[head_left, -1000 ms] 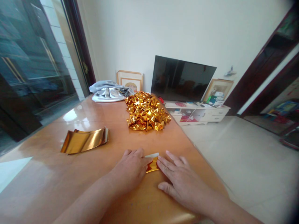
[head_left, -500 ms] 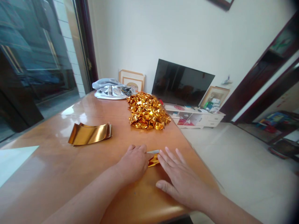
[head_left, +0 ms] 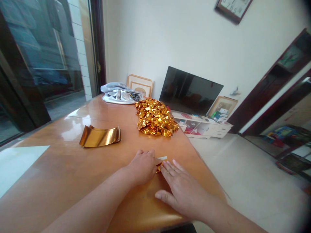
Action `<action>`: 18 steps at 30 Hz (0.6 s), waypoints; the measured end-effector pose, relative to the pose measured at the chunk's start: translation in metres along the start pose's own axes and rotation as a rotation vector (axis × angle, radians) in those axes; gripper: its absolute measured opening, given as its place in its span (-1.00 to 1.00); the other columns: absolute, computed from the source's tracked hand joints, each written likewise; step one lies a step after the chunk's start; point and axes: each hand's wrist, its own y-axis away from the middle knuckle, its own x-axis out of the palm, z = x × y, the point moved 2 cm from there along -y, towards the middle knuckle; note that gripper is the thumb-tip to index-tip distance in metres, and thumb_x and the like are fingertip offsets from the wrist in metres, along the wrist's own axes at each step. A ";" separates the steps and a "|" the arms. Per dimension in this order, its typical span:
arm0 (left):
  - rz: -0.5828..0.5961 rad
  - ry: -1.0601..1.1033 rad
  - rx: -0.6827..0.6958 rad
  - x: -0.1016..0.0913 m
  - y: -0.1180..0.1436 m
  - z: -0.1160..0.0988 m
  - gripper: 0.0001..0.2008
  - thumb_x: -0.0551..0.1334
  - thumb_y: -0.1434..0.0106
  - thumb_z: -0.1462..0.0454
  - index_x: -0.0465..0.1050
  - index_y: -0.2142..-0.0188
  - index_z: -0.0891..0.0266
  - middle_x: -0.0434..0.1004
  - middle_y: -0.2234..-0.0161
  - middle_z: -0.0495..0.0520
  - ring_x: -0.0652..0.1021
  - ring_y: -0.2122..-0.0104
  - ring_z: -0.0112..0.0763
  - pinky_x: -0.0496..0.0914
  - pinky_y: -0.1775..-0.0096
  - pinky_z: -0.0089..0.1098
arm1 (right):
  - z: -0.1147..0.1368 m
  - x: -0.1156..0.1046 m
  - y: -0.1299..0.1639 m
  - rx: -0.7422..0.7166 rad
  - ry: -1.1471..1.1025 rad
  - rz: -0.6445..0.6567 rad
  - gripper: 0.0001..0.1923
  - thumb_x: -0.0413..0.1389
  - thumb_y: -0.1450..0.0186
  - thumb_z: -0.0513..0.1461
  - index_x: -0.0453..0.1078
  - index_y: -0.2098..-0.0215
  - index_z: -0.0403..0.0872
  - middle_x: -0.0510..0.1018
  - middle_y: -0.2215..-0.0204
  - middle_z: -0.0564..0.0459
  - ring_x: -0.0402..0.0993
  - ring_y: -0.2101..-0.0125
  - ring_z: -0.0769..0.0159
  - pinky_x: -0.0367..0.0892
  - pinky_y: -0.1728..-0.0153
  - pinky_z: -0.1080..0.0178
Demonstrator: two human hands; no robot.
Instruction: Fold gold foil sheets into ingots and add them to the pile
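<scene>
A small piece of gold foil paper [head_left: 159,167] with a pale strip along its far edge lies on the wooden table [head_left: 102,168]. My left hand [head_left: 144,165] has its fingers closed on the paper's left side, hiding much of it. My right hand [head_left: 178,184] lies flat with fingers stretched out, its fingertips pressing the paper's right part and the thumb apart. Beyond the hands is a heap of folded gold foil pieces [head_left: 156,118]. To the left sits a stack of curled gold foil sheets [head_left: 100,136].
A pale sheet [head_left: 20,165] lies at the table's left edge. Bundled grey-blue fabric [head_left: 119,94] rests at the far end. Past the table's right edge stand a television [head_left: 190,90] and a low white cabinet [head_left: 211,128].
My right hand has slid left over the foil paper, closer to my left hand, and less gold shows. The whole view has shifted slightly. My left hand keeps its grip.
</scene>
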 end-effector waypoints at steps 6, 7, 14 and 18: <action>0.035 0.022 0.014 -0.002 0.002 0.005 -0.67 0.02 -0.38 0.24 0.56 0.11 0.07 0.45 0.20 0.17 0.47 0.23 -0.20 0.25 0.16 -0.21 | 0.002 0.012 0.002 -0.001 -0.001 0.021 0.02 -0.09 -0.30 0.32 -0.01 -0.43 -0.23 0.00 -0.40 -0.28 -0.08 -0.38 -0.07 -0.12 -0.38 -0.06; 0.039 0.029 0.018 -0.001 0.002 0.006 -0.68 0.03 -0.37 0.25 0.56 0.11 0.07 0.45 0.19 0.16 0.47 0.22 -0.20 0.24 0.16 -0.22 | 0.003 0.010 0.001 -0.006 0.003 0.018 0.01 -0.09 -0.30 0.31 0.02 -0.42 -0.22 0.03 -0.40 -0.27 -0.05 -0.38 -0.07 -0.12 -0.38 -0.06; 0.054 0.092 0.033 0.003 -0.001 0.014 -0.62 0.01 -0.37 0.26 0.55 0.02 -0.05 0.48 0.19 0.13 0.48 0.21 -0.22 0.24 0.15 -0.25 | 0.016 0.008 -0.004 -0.004 0.000 -0.032 -0.02 -0.08 -0.33 0.28 -0.04 -0.44 -0.22 0.00 -0.40 -0.26 -0.08 -0.39 -0.06 -0.12 -0.38 -0.05; 0.077 0.102 0.037 0.002 -0.002 0.017 -0.58 -0.01 -0.37 0.28 0.53 -0.03 -0.14 0.49 0.19 0.10 0.49 0.23 -0.22 0.25 0.16 -0.25 | 0.016 0.016 -0.002 0.022 -0.007 -0.007 0.00 -0.07 -0.31 0.29 -0.04 -0.44 -0.22 -0.02 -0.41 -0.28 -0.08 -0.38 -0.09 -0.10 -0.38 -0.07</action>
